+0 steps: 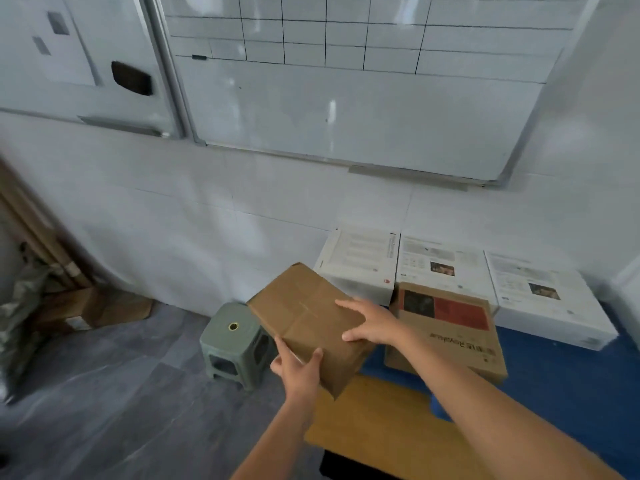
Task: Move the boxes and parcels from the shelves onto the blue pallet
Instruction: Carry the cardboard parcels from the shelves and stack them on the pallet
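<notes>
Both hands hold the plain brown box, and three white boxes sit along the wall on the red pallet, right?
Not quite: the head view shows the pallet is blue. Both the left hand and right hand hold the plain brown box; three white boxes line the wall.

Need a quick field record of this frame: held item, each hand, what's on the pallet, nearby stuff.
held item: plain brown box, tilted, in the air, left of the boxes on the pallet
left hand: grips the box's near lower edge, thumb on top
right hand: fingers spread flat on the box's top face
blue pallet: three white printed boxes in a row by the wall; brown box with red label in front of them
nearby: green stool on the floor; whiteboard on the wall
</notes>
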